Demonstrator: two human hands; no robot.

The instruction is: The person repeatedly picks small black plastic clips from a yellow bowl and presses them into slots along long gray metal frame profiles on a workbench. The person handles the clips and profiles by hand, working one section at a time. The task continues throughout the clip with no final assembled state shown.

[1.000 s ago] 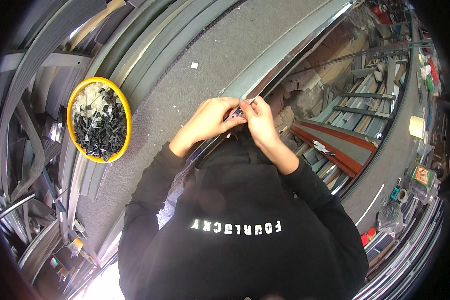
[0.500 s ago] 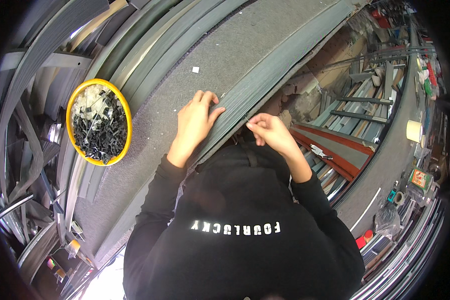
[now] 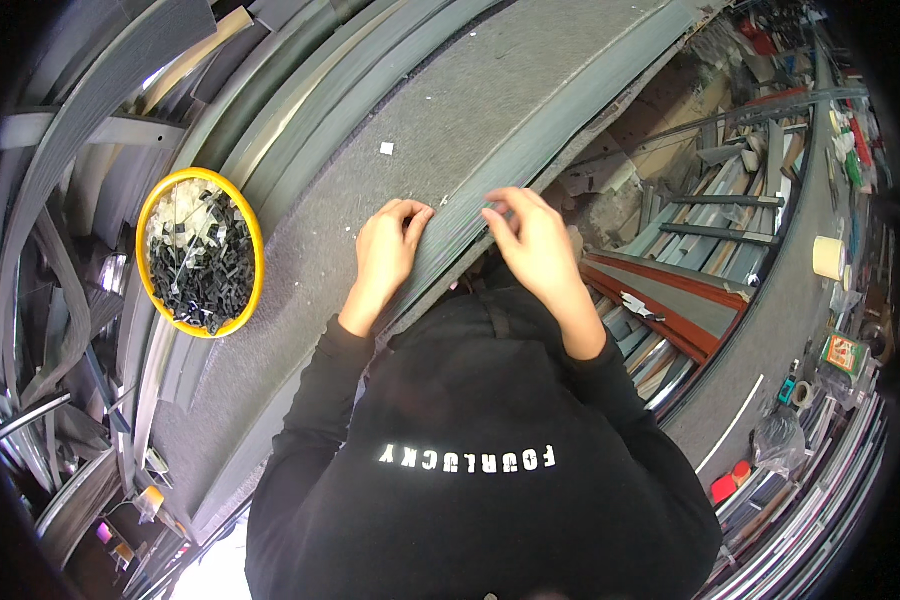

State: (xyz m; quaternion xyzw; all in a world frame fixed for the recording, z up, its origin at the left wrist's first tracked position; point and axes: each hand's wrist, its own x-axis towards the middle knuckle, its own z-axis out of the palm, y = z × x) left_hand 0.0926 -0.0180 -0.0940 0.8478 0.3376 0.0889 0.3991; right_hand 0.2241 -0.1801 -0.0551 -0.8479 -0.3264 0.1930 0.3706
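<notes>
A long grey metal profile (image 3: 530, 150) lies along the near edge of a grey carpeted bench (image 3: 370, 190). My left hand (image 3: 388, 255) rests palm down on the profile, fingers curled over its top edge. My right hand (image 3: 530, 240) is just to the right, its fingertips pinched on the profile's edge; whether a small part sits between them I cannot tell. Both sleeves are black.
A yellow bowl (image 3: 251, 235) of small black and clear plastic pieces sits on the bench to the left. A tiny white bit (image 3: 387, 148) lies on the carpet. More long profiles (image 3: 270, 110) are stacked beyond; racks of metal bars (image 3: 710, 220) and a tape roll (image 3: 828, 257) lie right.
My hands were together near the profile's edge a second ago. They have since spread apart, the left laid flat on the profile, the right sliding rightward along its edge.
</notes>
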